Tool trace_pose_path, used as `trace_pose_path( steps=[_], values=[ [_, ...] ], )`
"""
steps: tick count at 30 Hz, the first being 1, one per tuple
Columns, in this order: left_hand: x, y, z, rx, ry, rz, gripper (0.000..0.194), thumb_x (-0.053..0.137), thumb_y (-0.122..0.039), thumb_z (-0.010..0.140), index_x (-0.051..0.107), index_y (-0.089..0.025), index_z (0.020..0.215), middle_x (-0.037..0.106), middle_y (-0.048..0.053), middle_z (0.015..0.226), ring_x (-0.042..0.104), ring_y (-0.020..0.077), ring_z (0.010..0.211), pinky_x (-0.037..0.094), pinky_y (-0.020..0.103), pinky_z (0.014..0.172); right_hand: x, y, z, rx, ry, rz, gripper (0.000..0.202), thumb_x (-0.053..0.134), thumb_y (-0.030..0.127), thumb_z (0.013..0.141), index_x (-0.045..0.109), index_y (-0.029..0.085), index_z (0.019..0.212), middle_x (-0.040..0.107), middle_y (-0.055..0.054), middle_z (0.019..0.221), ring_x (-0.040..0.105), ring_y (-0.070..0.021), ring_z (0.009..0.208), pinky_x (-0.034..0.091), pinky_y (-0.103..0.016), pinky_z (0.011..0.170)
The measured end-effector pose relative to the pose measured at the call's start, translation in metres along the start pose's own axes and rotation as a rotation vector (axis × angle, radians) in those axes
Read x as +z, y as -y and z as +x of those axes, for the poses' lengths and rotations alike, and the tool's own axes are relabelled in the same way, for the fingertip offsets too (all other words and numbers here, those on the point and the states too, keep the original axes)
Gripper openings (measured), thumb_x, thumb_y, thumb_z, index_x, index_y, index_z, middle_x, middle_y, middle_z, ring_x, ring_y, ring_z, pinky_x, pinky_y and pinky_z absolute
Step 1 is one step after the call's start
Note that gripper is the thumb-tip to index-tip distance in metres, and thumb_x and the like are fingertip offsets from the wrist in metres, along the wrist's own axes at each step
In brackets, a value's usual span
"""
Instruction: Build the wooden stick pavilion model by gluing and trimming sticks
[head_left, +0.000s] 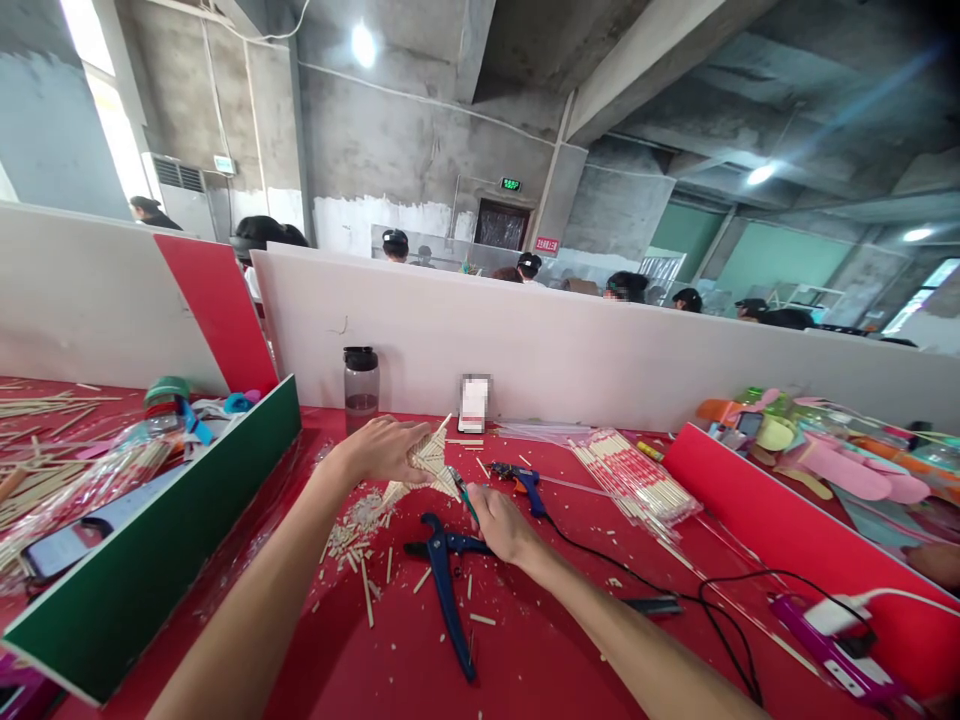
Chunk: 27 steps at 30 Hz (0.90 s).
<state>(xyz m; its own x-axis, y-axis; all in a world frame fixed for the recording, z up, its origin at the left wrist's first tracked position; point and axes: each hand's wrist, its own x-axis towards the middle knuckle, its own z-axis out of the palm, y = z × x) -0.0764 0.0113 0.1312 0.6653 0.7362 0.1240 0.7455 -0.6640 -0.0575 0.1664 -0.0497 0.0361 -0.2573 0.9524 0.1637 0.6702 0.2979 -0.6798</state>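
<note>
On a red desk (547,640), the right hand (501,522) grasps a green-handled tool (466,496), its tip at a lattice of pale sticks (430,460). The left hand (386,448) touches the lattice; whether its grip is clenched, I cannot tell. A blue cutter (448,592) lies nearer.

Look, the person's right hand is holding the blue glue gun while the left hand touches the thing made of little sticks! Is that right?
Not quite: the head view shows the right hand holding a small tool with a greenish handle. The blue glue gun lies on the red table. The left hand does touch the thing made of little sticks.
</note>
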Motion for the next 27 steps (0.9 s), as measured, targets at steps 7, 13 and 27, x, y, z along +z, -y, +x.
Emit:
trace_pose_path(
  steps=[7, 13, 27],
  values=[
    [0.001, 0.002, 0.001, -0.020, 0.011, -0.006, 0.096, 0.043, -0.086, 0.078, 0.048, -0.015, 0.143, 0.071, 0.020, 0.118, 0.068, 0.0389, 0.103, 0.047, 0.041, 0.085, 0.000, -0.001, 0.004, -0.045, -0.009, -0.005, 0.061, 0.014, 0.057, 0.103, 0.048, 0.024, 0.066, 0.057, -0.002, 0.057, 0.056, -0.0192, 0.056, 0.038, -0.031, 0.061],
    [0.007, 0.004, 0.003, -0.048, 0.011, -0.001, 0.092, 0.045, -0.083, 0.080, 0.048, -0.016, 0.143, 0.071, 0.020, 0.119, 0.068, 0.0400, 0.104, 0.047, 0.043, 0.086, 0.001, -0.008, 0.011, -0.066, 0.002, 0.031, 0.059, 0.015, 0.060, 0.101, 0.044, 0.024, 0.063, 0.052, -0.001, 0.056, 0.052, -0.0192, 0.057, 0.036, -0.032, 0.062],
    [-0.002, 0.013, -0.003, -0.031, -0.020, -0.065, 0.090, 0.046, -0.083, 0.079, 0.051, -0.017, 0.140, 0.070, 0.018, 0.122, 0.065, 0.0382, 0.108, 0.045, 0.042, 0.091, -0.027, -0.021, 0.019, 0.226, 0.190, 0.535, 0.066, 0.033, 0.084, 0.086, 0.052, 0.021, 0.087, 0.062, -0.001, 0.067, 0.060, -0.0161, 0.055, 0.049, -0.029, 0.053]
  ],
)
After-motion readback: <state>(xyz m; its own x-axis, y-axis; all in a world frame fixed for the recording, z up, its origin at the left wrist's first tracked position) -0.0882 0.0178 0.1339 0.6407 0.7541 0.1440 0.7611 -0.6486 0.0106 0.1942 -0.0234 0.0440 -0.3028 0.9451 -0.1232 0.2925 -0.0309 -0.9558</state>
